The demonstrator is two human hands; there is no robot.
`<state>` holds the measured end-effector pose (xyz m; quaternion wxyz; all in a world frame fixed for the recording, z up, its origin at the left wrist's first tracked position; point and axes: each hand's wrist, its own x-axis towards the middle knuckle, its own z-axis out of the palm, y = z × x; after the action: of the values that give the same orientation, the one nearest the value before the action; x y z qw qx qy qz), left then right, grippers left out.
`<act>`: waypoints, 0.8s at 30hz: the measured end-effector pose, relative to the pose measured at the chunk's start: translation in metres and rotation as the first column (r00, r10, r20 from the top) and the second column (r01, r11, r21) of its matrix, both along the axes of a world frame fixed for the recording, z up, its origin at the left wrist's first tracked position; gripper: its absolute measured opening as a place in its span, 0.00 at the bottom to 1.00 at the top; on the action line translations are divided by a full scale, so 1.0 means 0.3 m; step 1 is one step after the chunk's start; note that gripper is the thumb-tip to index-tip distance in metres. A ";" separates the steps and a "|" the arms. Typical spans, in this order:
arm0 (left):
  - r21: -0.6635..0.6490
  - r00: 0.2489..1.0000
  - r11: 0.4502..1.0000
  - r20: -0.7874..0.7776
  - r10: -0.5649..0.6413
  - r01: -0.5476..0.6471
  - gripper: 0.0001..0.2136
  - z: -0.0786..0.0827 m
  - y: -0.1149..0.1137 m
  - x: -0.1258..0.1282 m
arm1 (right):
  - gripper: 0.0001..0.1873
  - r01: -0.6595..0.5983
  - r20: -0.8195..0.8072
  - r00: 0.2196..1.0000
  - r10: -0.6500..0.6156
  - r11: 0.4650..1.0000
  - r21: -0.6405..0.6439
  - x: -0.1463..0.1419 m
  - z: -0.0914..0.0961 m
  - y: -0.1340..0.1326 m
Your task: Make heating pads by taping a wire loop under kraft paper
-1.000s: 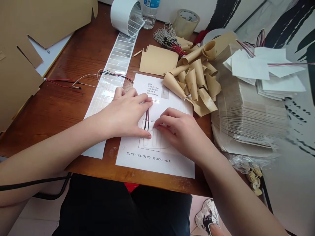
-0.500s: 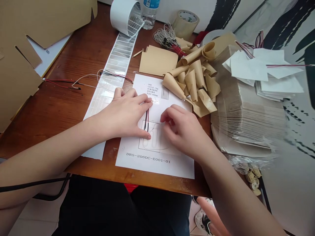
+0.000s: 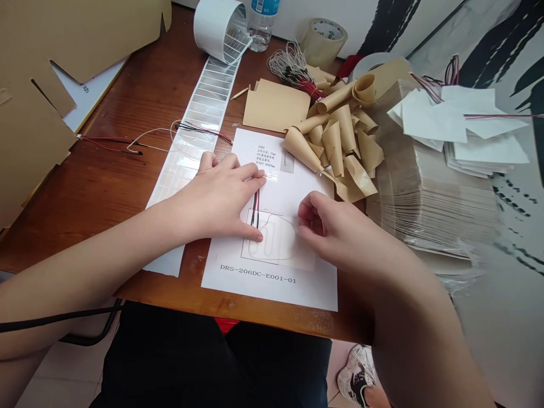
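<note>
Head camera shows paper sheet (image 3: 280, 195) printed DRS-206DC-E001-01.

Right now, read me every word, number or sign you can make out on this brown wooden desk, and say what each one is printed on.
"DRS-206DC-E001-01": along the bottom of the white paper sheet.
"206DC": top line of the printed block on that sheet; the lines below are too small to read.
Blue label on the clear plastic water bottle: cut off, unreadable.
Tan tape roll: core print too small.

The right hand (image 3: 327, 225) has shifted right, off the wire loop (image 3: 276, 213).
</note>
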<state>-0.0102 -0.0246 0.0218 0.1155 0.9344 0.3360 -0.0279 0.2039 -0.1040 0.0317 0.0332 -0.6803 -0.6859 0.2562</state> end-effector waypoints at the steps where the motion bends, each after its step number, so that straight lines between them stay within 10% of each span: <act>1: -0.001 1.000 1.000 0.007 0.000 0.000 0.40 -0.001 0.000 -0.001 | 0.03 0.002 -0.006 1.000 -0.002 1.000 0.003 -0.003 0.003 -0.001; 24: 0.012 1.000 1.000 0.018 -0.006 0.006 0.39 -0.005 0.002 -0.002 | 0.06 0.221 -0.127 0.960 -0.248 0.956 -0.193 -0.018 0.013 -0.003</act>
<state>-0.0107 -0.0241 0.0202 0.1127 0.9363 0.3322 -0.0180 0.1985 -0.1047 0.0357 0.0545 -0.7361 -0.5702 0.3607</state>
